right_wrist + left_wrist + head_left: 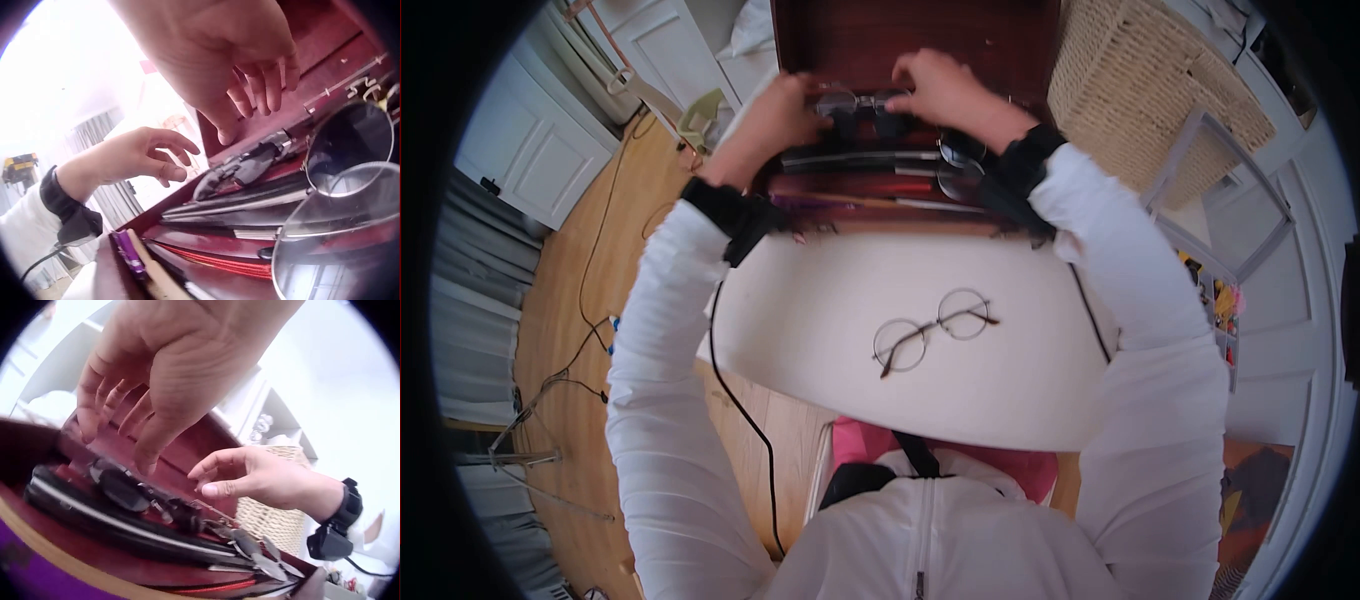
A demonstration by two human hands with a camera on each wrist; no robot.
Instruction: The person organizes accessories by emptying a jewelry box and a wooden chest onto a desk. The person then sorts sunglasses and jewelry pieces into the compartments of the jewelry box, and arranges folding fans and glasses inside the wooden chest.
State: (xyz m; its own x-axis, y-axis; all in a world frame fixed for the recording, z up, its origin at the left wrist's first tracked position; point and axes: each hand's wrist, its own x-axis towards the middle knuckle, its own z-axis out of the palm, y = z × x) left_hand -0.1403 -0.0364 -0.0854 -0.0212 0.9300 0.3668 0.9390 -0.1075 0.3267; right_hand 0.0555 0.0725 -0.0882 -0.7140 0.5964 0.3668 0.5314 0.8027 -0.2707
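Note:
Both hands hover over an open dark red box [1020,60], palms down. The left hand [785,120] has loosely bent fingers above the left side of a pair of dark-lensed glasses [125,489] lying in the box. Over the right side of the same glasses is the right hand [948,98], its fingers relaxed and spread from the thumb. Nothing shows between the fingers of either hand in the wrist views. Another pair of glasses with flip-up dark lenses [352,147] lies at the box's right end. Long black cases with silver strips [137,526] run along the middle.
Round thin-framed glasses [930,330] with folded temples lie on the white table [800,330] before the box. A woven basket [1140,90] stands at the right of the box. Black cables [745,410] run down from the wrist straps. A red cord [212,259] lies in the box.

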